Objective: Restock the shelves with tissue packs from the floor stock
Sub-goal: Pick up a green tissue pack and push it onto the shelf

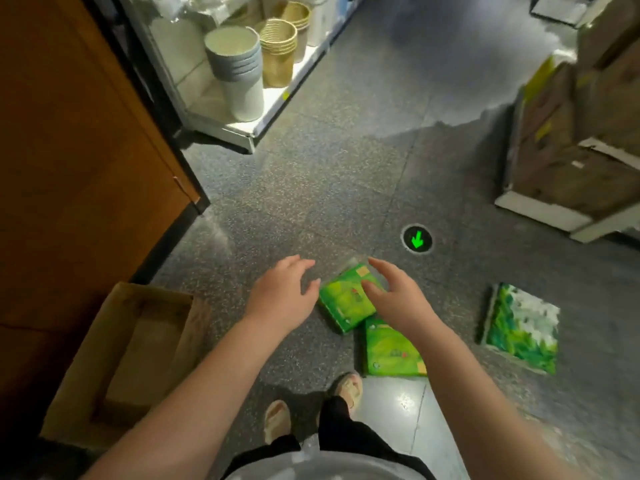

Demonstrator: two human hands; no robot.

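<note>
- Both hands reach toward a green tissue pack on the speckled floor.
- Left hand, at the pack's 9 o'clock, fingers spread, holding nothing.
- Right hand rests open-fingered on the pack.
- Second pack lies at its 5 o'clock.

Near the frame's centre lie two bright green tissue packs; a third, lower right, is green with white patches. The floor is speckled grey, and the stacked bins at upper centre are tan.

Left hand open, spread; right hand open, perhaps touching something.
</note>
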